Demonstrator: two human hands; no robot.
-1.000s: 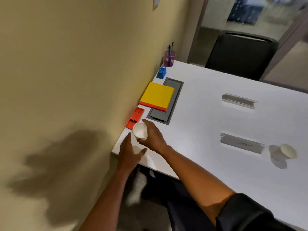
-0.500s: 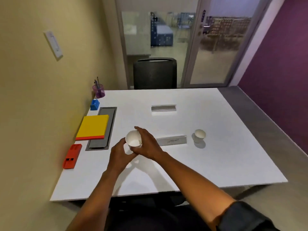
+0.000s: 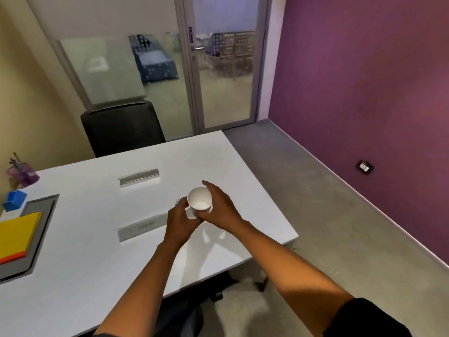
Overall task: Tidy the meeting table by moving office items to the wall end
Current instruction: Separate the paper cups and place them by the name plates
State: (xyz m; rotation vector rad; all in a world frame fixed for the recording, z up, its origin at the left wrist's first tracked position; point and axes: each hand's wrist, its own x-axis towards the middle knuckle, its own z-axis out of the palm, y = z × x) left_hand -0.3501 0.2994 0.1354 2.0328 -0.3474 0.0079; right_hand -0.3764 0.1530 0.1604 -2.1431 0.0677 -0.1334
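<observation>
A white paper cup (image 3: 199,200) is held above the white meeting table (image 3: 97,263), its open mouth tilted toward me. My right hand (image 3: 220,210) wraps its right side. My left hand (image 3: 178,223) presses against its lower left side. A small white shape (image 3: 178,202) peeks out behind my left fingers; I cannot tell whether it is a second cup. At the wall end on the left lie a yellow notepad (image 3: 18,233), a blue box (image 3: 14,200) and a purple pen holder (image 3: 23,175).
A grey inset panel (image 3: 41,229) lies under the notepad. Two silver nameplate holders (image 3: 139,177) (image 3: 143,227) rest mid-table. A black chair (image 3: 121,130) stands at the far side. The table's right edge (image 3: 291,235) is close to my hands, with grey floor beyond.
My view swung from the yellow wall toward the room. Both hands carried the cup rightward across the table to where a second cup stood. The red item left the view.
</observation>
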